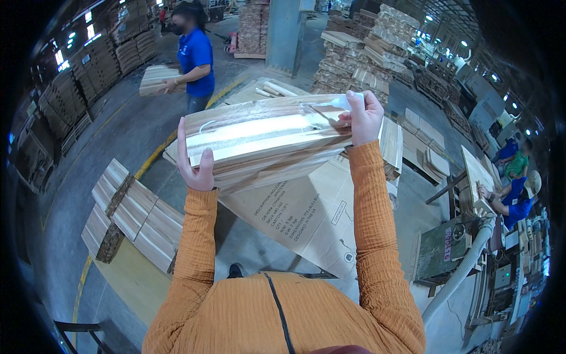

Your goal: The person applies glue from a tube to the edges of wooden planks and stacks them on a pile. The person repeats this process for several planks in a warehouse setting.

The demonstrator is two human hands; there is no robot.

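Observation:
A wooden board with pale and brown stripes lies across the top of a stack of boards in front of me. My left hand grips its left end, thumb at the near edge and fingers along the end. Over its far right corner, my right hand is closed around a white squeeze bottle, whose narrow tip points left, low over the board. Strong glare covers the middle of the board. A thin pale curved mark shows near its left end.
Printed cardboard lies under the stack. Striped panels rest at lower left; more boards lie to the right. A person in blue carries boards at far left; another works at a right-hand bench near a grey hose.

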